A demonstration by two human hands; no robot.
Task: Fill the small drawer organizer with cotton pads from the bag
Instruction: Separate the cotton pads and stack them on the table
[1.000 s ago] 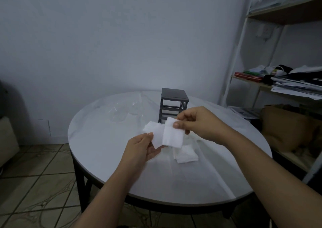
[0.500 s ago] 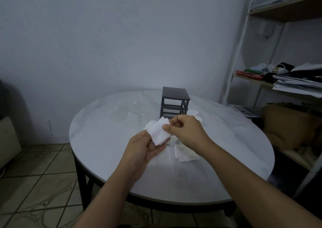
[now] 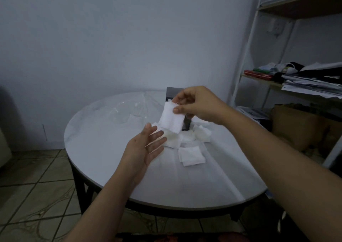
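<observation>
While the right hand [image 3: 196, 103] is lifted above the round white bench [image 3: 114, 160], it pinches a white cotton pad [image 3: 171, 118] by its upper edge between thumb and forefinger, so the pad hangs down in the air. The left hand [image 3: 146, 147] waits below and a little to the left, palm up and fingers spread, holding nothing; its fingertips come close to the hanging pad's lower corner but I cannot tell whether they touch. Behind the raised hand stands the small dark drawer organizer [image 3: 174, 93], mostly hidden by the hand and the pad, so I cannot see what is in it. More loose cotton pads [image 3: 191, 155] lie scattered on the bench just in front of and beside the organizer, some overlapping in a small heap. A clear plastic bag [image 3: 127, 110] lies flat and crumpled farther back on the left of the bench. A shelf rack [image 3: 277, 78] with papers and clutter stands against the wall at the right, and the floor [image 3: 37, 186] is tiled.
</observation>
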